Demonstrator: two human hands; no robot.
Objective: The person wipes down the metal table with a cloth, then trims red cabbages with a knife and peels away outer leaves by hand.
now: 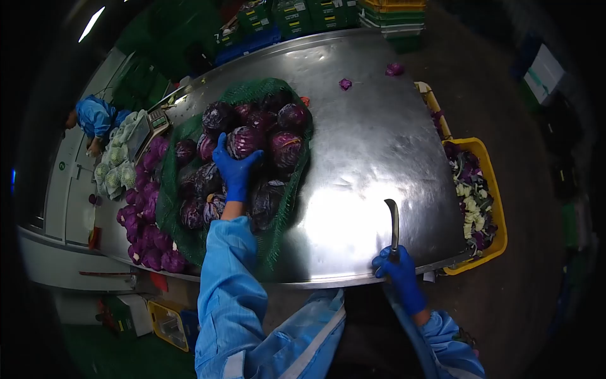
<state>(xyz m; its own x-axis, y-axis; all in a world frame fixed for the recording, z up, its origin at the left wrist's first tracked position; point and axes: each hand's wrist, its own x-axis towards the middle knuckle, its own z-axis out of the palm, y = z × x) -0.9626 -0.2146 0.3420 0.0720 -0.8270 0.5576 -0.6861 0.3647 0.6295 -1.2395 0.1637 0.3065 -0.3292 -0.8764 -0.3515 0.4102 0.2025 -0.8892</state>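
The left hand point(236, 169), fingers and thumb apart, rests against a purple cabbage point(246, 143) in the green net point(279, 232) on the bench point(360, 126); the right hand point(400, 273) clamps a curved knife point(395, 228); a loose one-handed hold could let the round cabbage roll.

Those red cabbages point(246, 143) are deep purple with paler veins, the mesh net point(282, 237) green. Both gloves point(238, 175) are vivid blue, the sleeves point(230, 259) lighter blue. The crate point(497, 205) is bright yellow, its trimmings point(473, 208) purple and cream.
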